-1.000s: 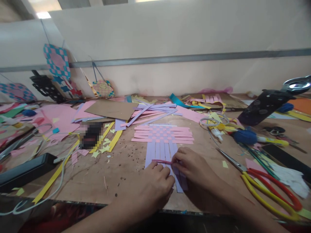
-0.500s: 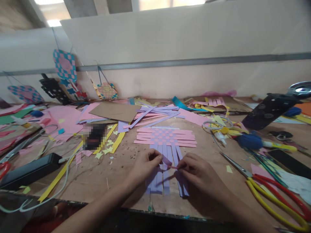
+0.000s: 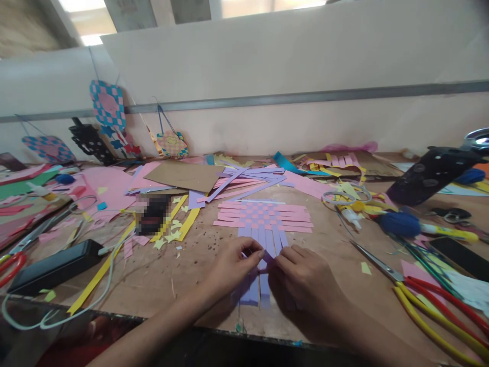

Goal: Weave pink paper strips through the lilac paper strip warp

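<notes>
A checkered mat of woven pink and purple paper strips (image 3: 262, 215) lies flat on the table in front of me. Its pink ends stick out to both sides and its long purple ends run down towards me. Above those ends, a lifted purple paper strip (image 3: 268, 258) is bent between my two hands. My left hand (image 3: 240, 260) pinches it between thumb and forefinger. From the other side, the fingers of my right hand (image 3: 300, 272) close on its end. My right hand covers some of the purple ends on that side.
Scissors with red and yellow handles (image 3: 416, 300) lie at my right, near a blue yarn ball (image 3: 399, 223). Loose purple strips (image 3: 244, 178) and a cardboard piece (image 3: 181, 176) sit behind the mat. A black power adapter (image 3: 57, 266) with a white cable is at left.
My hands have come closer together over the purple ends. My right hand has shifted towards the left one, and the pink bit seen at its fingertips is now mostly hidden.
</notes>
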`<action>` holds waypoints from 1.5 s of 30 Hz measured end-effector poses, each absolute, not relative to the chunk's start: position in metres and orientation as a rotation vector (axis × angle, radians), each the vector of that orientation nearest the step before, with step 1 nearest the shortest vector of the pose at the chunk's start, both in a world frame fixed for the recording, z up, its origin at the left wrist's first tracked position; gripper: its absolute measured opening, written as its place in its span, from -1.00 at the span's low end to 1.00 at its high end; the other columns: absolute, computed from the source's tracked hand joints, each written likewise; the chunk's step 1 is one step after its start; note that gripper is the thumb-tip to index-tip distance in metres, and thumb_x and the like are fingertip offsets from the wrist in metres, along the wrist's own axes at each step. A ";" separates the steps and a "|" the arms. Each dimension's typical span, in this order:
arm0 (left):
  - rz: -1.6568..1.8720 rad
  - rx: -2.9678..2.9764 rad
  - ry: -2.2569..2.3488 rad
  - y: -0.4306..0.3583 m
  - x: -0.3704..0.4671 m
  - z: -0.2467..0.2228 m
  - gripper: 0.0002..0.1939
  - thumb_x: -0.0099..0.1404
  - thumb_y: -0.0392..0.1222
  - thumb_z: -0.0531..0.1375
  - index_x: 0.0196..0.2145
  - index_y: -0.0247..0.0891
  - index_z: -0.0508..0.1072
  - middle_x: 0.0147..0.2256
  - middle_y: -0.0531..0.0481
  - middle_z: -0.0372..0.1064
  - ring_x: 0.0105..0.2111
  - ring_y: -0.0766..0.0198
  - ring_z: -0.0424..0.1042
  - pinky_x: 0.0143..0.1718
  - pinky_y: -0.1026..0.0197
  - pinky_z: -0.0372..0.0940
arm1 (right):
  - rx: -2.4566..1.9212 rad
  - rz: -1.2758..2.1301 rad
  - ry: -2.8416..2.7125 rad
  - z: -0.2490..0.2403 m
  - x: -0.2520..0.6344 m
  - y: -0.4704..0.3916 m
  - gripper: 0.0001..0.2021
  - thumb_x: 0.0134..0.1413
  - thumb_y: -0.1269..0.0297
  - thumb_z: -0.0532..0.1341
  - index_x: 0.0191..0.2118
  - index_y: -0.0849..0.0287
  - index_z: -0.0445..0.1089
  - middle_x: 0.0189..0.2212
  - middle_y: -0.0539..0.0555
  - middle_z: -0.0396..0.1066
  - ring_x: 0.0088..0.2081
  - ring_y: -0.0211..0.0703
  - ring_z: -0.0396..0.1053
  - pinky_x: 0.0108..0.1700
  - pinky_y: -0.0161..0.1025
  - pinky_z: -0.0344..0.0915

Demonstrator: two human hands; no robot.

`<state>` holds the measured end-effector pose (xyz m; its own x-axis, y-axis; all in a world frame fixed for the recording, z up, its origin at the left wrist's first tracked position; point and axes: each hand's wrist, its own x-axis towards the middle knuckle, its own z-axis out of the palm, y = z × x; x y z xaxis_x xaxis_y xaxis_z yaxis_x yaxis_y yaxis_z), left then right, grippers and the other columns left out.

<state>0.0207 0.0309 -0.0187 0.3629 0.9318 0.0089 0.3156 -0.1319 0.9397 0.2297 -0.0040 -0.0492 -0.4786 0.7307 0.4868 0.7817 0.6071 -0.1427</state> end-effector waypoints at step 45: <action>0.699 1.731 1.125 0.022 0.021 -0.018 -0.82 0.40 -0.16 0.20 -0.29 -0.18 0.61 -0.27 -0.03 0.62 -0.24 0.14 0.53 -0.23 0.19 0.31 | -1.285 -0.079 -2.498 -0.035 0.285 -0.038 -0.83 0.14 0.52 0.17 -0.33 0.08 0.40 -0.41 0.06 0.41 -0.35 -0.04 0.35 -0.25 -0.10 0.17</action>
<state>0.0215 0.0221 -0.0181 0.4193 0.9076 -0.0232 0.3812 -0.1528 0.9118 0.2849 -0.0385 -0.0346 -0.5387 0.7817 0.3143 0.8001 0.5915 -0.1000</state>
